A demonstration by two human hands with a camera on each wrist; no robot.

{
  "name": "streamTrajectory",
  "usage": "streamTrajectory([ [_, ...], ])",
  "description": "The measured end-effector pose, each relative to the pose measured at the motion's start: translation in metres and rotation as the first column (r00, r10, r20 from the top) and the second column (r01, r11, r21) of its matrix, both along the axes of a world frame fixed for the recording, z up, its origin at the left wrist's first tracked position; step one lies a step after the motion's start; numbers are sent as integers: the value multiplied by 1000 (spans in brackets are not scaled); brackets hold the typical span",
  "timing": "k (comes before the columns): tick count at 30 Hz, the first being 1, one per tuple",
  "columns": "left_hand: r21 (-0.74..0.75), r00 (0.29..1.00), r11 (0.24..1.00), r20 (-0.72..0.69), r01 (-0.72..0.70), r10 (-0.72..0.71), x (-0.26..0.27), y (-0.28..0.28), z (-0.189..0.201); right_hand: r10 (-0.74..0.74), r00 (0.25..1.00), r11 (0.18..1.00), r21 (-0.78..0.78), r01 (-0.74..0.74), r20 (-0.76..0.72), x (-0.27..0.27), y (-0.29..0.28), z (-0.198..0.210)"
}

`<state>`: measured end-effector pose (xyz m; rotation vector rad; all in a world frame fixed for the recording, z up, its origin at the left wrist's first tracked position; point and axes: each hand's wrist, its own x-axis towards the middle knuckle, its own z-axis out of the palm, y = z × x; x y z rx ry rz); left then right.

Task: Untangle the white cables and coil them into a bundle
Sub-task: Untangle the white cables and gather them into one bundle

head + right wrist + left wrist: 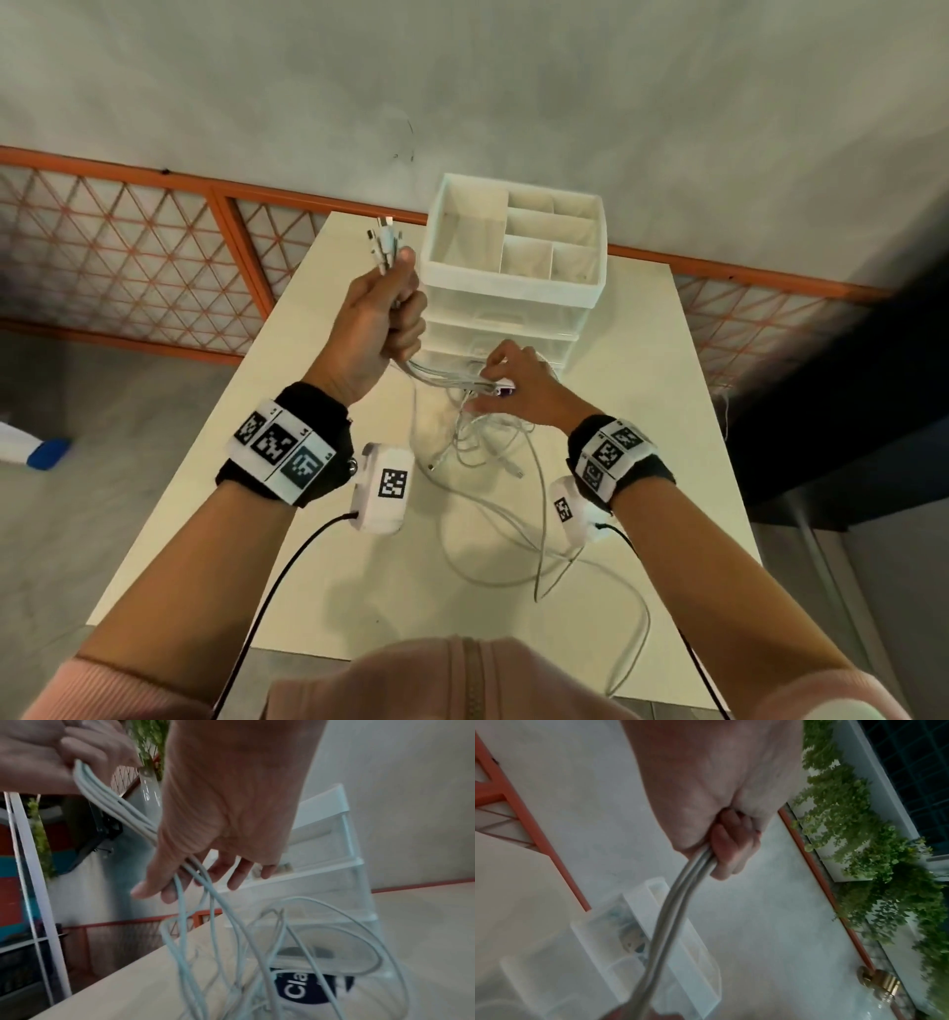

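table (pixel 287 503); drawer contents (pixel 631 941) perhaps blurred

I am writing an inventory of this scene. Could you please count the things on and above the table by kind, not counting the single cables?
Hands: 2, left hand and right hand
Bunch of white cables: 1; single cables too tangled to count
White drawer organizer: 1
Table: 1
Total: 5
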<state>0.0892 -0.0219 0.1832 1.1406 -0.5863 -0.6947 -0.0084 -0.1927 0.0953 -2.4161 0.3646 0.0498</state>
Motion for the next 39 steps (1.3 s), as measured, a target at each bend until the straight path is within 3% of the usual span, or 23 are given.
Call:
streamTrajectory([
  [2,62,995,996,74,-66,61,1,6,-3,3,996,1000,28,-5,93,-2,-8,10],
  [4,219,957,968,286,-120,53,4,7,-11,9,988,998,60,-18,156,-1,-12,32],
  [7,484,864,870,473,-91,-173,2,6,-18,15,981,992,118,-38,193,4,-9,64],
  [11,581,733,803,604,-136,-312,-1,1,-17,64,972,989,115,-92,227,9,-2,78],
  [14,515,721,817,666,-258,-192,9,4,-16,56,975,976,195,-99,215,4,-10,73],
  [16,443,726,845,681,-299,-100,13,6,-15,77,987,983,153,-99,141,-1,-14,66],
  [22,326,690,885,724,-333,-7,3,0,-9,-14,999,980,197,22,-45,-9,-10,50],
  [27,278,704,877,704,-392,91,13,5,-10,19,998,941,337,4,-65,-26,-15,57],
  [31,203,714,878,671,-434,198,20,8,-10,-31,999,944,326,44,-45,-31,-26,42],
  [35,157,732,861,613,-483,299,27,7,-17,-233,972,954,199,224,22,-38,-41,20],
  [39,137,699,835,628,-533,343,26,8,-24,-279,960,952,132,276,6,-53,-55,8],
])
